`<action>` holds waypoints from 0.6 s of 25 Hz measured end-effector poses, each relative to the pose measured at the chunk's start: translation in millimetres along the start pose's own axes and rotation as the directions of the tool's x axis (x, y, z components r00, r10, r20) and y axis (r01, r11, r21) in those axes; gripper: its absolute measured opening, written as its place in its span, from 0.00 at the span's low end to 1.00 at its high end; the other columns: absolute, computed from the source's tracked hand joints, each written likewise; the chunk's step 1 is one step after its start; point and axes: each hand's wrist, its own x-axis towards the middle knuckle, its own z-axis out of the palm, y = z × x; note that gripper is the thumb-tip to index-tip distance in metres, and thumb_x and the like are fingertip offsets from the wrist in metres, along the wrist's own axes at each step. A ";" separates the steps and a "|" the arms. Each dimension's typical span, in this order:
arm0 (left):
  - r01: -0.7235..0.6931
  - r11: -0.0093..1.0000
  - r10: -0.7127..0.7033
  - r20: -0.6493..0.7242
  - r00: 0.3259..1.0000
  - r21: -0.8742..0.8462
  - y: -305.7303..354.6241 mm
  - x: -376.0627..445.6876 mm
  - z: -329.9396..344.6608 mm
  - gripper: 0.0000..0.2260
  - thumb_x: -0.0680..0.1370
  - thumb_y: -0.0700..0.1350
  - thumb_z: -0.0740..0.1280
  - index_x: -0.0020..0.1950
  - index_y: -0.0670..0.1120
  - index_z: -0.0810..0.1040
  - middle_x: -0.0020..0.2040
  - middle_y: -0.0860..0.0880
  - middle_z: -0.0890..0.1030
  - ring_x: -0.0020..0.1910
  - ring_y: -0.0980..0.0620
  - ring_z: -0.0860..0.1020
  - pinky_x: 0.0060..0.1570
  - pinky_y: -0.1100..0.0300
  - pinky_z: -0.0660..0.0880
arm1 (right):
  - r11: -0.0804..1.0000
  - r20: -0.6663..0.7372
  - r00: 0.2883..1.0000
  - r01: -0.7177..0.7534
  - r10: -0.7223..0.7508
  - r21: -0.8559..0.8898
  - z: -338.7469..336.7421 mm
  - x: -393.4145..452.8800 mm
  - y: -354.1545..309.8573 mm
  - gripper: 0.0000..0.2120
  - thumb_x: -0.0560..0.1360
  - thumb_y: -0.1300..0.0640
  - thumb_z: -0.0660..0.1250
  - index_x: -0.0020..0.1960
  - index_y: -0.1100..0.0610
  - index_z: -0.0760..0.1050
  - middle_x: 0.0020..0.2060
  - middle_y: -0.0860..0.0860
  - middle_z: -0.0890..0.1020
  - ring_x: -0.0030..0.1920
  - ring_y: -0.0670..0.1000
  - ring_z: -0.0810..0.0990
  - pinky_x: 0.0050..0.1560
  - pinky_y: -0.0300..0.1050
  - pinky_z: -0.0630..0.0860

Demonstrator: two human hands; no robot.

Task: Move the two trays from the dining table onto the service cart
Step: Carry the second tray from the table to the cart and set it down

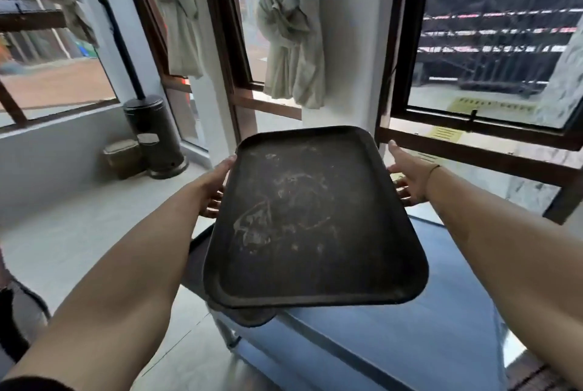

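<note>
A dark, scuffed rectangular tray (pixel 312 217) is held level in front of me above the steel service cart (pixel 394 337). My left hand (pixel 216 187) grips its left rim, thumb on top and fingers underneath. My right hand (pixel 408 174) is at the right rim with the thumb raised and the fingers under the edge. A second dark tray (pixel 197 259) lies on the cart's left part, mostly hidden under the held tray; only its left edge and near corner show.
A black cylindrical heater base (pixel 154 135) and a small olive bin (pixel 123 157) stand on the tiled floor at the left. Dark-framed windows (pixel 473 135) with tied-up curtains (pixel 293 37) close off the space ahead of the cart. Pale floor lies left of the cart.
</note>
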 end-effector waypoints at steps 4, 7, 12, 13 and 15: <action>-0.062 0.997 0.059 0.075 0.995 0.040 29.2 8.9 63.8 0.41 0.68 0.79 0.57 0.53 0.41 0.77 0.39 0.45 0.80 0.34 0.50 0.79 0.34 0.61 0.77 | 0.997 -0.099 0.994 -0.049 0.055 0.056 -56.7 -16.5 29.8 0.39 0.73 0.24 0.47 0.58 0.54 0.77 0.43 0.56 0.77 0.42 0.55 0.77 0.45 0.47 0.76; -0.134 0.988 0.122 0.146 0.982 0.073 43.0 13.4 106.7 0.33 0.72 0.77 0.55 0.46 0.46 0.73 0.28 0.48 0.71 0.18 0.54 0.68 0.19 0.68 0.63 | 0.993 -0.175 0.981 -0.065 0.081 0.095 -86.9 -30.1 53.7 0.38 0.73 0.24 0.46 0.56 0.54 0.76 0.44 0.57 0.77 0.42 0.56 0.77 0.43 0.47 0.76; -0.172 0.975 0.125 0.291 0.948 0.143 52.9 17.3 155.8 0.37 0.73 0.76 0.55 0.48 0.41 0.77 0.40 0.45 0.78 0.34 0.50 0.77 0.30 0.61 0.72 | 0.976 -0.290 0.943 -0.114 0.165 0.183 -112.6 -43.5 93.6 0.38 0.72 0.23 0.46 0.54 0.55 0.75 0.44 0.56 0.76 0.41 0.55 0.75 0.45 0.48 0.74; -0.165 0.976 0.112 0.322 0.940 0.143 51.9 20.3 162.4 0.38 0.72 0.77 0.55 0.49 0.41 0.77 0.39 0.45 0.79 0.32 0.51 0.78 0.29 0.62 0.73 | 0.972 -0.302 0.935 -0.131 0.186 0.193 -113.9 -45.0 101.2 0.39 0.71 0.23 0.47 0.53 0.56 0.74 0.42 0.55 0.74 0.39 0.55 0.74 0.44 0.47 0.73; -0.130 0.980 0.066 0.378 0.924 0.148 45.8 27.8 175.3 0.36 0.73 0.75 0.56 0.45 0.40 0.78 0.29 0.46 0.79 0.22 0.53 0.77 0.22 0.65 0.72 | 0.962 -0.327 0.915 -0.176 0.238 0.208 -114.8 -47.1 117.3 0.39 0.69 0.21 0.48 0.52 0.55 0.73 0.38 0.54 0.73 0.36 0.54 0.72 0.43 0.46 0.72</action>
